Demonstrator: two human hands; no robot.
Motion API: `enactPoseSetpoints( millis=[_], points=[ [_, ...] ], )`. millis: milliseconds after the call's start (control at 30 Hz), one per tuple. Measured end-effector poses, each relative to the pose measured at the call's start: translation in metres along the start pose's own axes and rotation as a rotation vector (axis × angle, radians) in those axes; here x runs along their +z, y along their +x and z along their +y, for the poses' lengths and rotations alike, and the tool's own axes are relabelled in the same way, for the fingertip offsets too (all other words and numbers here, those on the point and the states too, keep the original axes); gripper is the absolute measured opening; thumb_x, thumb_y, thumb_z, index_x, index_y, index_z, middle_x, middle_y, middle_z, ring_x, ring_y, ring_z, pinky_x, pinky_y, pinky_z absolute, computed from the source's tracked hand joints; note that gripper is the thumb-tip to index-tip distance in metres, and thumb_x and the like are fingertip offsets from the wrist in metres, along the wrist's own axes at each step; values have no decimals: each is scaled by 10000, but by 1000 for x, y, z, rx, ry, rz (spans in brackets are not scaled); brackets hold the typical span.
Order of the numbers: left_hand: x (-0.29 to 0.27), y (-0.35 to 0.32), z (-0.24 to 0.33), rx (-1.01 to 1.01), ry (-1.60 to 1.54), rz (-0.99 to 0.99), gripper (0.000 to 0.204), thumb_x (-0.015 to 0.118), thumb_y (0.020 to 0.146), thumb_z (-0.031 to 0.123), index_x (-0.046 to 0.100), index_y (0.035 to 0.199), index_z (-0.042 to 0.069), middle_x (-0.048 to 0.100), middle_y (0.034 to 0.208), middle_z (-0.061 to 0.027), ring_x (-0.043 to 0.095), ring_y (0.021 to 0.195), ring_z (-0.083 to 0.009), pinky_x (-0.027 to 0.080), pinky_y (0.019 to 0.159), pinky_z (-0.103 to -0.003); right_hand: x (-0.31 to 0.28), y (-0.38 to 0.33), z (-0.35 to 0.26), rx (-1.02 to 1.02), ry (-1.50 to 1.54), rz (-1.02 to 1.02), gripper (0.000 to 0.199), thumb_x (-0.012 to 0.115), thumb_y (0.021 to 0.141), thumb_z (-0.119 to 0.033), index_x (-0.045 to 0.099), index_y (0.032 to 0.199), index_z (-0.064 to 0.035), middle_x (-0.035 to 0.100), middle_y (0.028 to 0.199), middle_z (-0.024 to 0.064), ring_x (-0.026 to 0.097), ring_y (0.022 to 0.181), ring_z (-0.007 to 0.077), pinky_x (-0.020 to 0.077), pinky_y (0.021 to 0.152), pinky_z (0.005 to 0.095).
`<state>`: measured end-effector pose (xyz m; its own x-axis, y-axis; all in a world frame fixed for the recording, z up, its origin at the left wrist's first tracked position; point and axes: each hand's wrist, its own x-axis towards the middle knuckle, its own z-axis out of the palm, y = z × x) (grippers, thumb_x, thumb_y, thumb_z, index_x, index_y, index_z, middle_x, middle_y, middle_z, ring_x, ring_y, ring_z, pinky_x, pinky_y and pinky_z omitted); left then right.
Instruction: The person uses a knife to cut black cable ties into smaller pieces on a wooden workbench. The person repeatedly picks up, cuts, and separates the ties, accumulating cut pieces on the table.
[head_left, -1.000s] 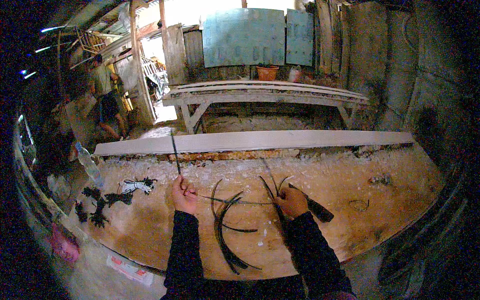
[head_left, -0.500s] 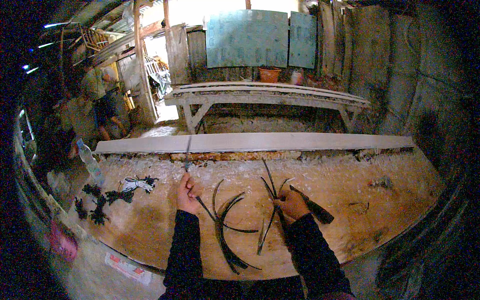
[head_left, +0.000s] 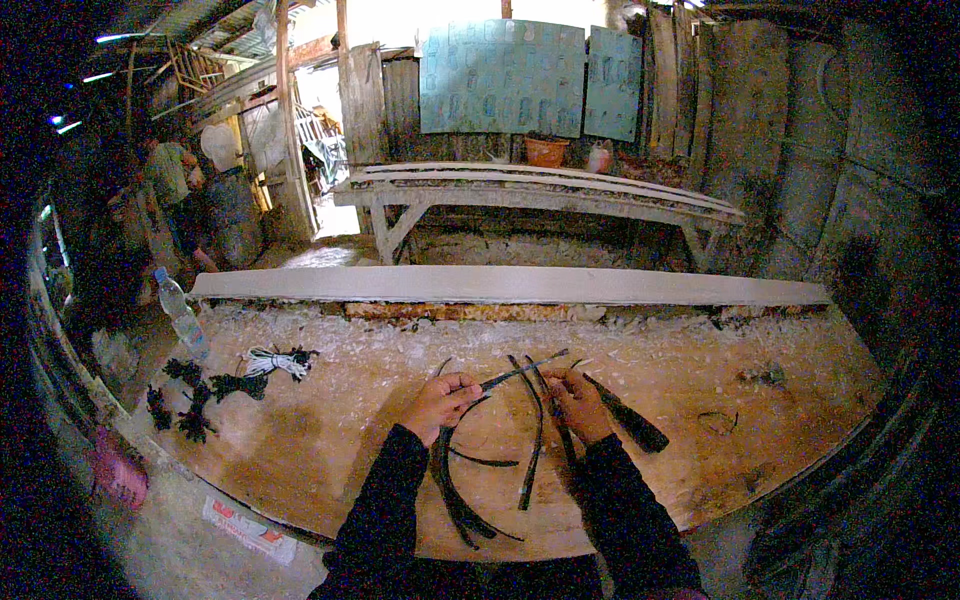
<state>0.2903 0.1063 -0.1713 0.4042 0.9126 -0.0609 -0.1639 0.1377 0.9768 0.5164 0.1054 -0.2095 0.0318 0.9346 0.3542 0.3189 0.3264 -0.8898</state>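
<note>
Fingers of my left hand [head_left: 442, 408] pinch a thin black strip [head_left: 512, 375]; at three o'clock, my right hand [head_left: 582, 404] grips more strips [head_left: 538, 374].

- The doorway [head_left: 322, 150] and the gap [head_left: 460, 14] above the blue panel [head_left: 503, 75] are being blown out by daylight.
- Soft shadows are being cast across the tabletop [head_left: 690, 440].
- Dark margins are being speckled with grain.
- The far bench [head_left: 550, 190] is being bowed by distortion.
</note>
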Motion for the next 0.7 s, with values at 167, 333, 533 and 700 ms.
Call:
enactPoseSetpoints(
  millis=[167,333,533,700],
  points=[
    [-3,3,-4,-37,80,6,122,573,746,205,520,769,98,365,534,77,290,421,-9,198,359,-146,4,-7,-17,23,268,-72,385,533,742,-94,393,1101,-89,517,720,25,492,628,84,417,523,210],
    [-2,2,-5,-56,127,22,152,576,742,227,523,783,91,377,555,70,307,445,-17,222,377,-152,-1,-8,-33,150,457,-77,368,553,739,-142,419,1077,-86,504,692,13,461,551,79,386,475,191],
    [-2,3,-5,-50,146,13,173,579,739,237,512,780,82,384,565,65,307,449,-19,229,383,-152,-6,-6,-37,205,632,-8,248,560,747,-207,512,939,-58,488,650,-9,443,511,70,359,437,187],
    [-1,-3,-8,-70,154,25,174,570,745,239,510,790,81,392,571,67,311,451,-17,230,384,-149,-8,-10,-36,228,612,35,203,566,745,-213,532,872,-58,490,639,-10,443,499,67,355,432,185]
  ],
)
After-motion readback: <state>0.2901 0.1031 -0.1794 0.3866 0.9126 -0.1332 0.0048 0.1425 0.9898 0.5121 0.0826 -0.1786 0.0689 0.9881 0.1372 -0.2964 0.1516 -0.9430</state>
